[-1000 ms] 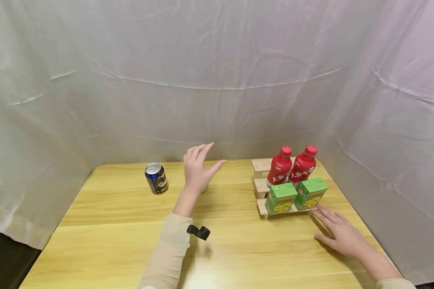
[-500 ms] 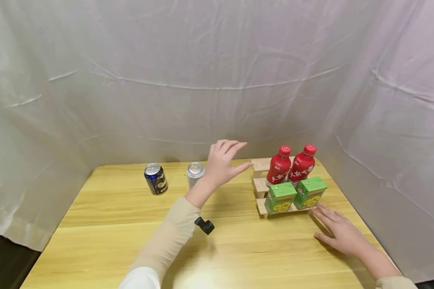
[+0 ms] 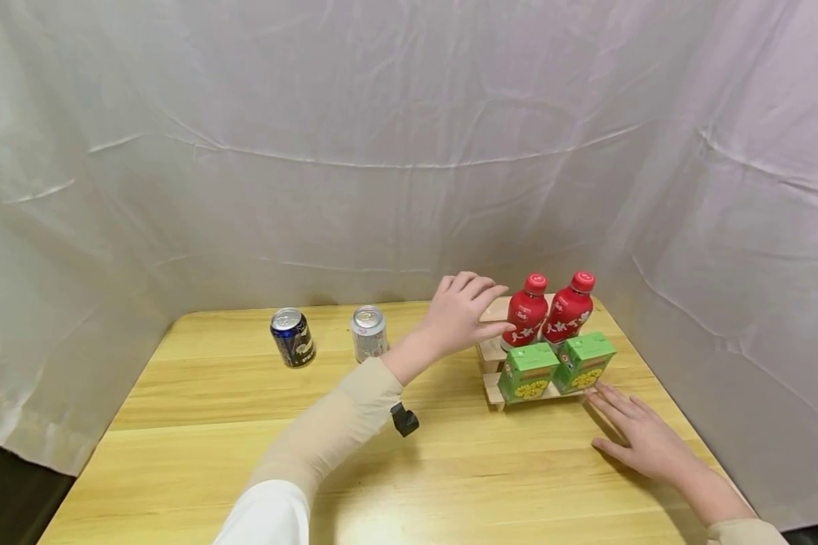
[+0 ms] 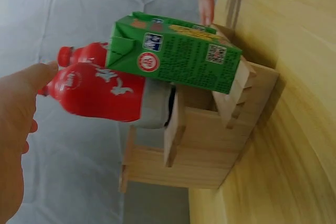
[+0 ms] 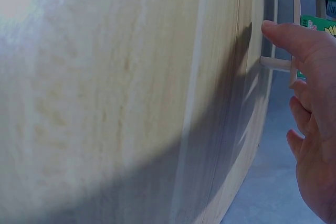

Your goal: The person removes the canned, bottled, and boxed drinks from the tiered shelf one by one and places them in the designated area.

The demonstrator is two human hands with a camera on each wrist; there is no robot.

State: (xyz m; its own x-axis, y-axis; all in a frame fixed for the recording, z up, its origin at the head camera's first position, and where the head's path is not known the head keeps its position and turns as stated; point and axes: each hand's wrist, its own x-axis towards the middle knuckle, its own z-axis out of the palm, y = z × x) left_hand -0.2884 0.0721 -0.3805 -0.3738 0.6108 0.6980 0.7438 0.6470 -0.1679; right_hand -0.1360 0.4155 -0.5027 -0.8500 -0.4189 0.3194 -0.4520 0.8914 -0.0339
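My left hand (image 3: 465, 312) is at the left red bottle (image 3: 526, 312), thumb and fingers spread apart with nothing held between them; its thumb overlaps the bottle in the head view. A second red bottle (image 3: 568, 309) stands beside it. Both are on the middle step of a wooden tiered rack (image 4: 210, 145). On the front step sit two green drink cartons, the left carton (image 3: 529, 374) and the right carton (image 3: 584, 363). My right hand (image 3: 644, 439) lies with straight fingers, its fingertips right at the rack's front right corner.
A dark blue can (image 3: 293, 338) and a silver can (image 3: 369, 333) stand on the wooden table (image 3: 198, 424), left of the rack. A pale curtain (image 3: 354, 151) encloses the back and sides. A black strap piece (image 3: 404, 418) sits on the left sleeve.
My left hand has moved right, away from the silver can and over to the left red bottle, uncovering the can. The right hand has stayed in place.
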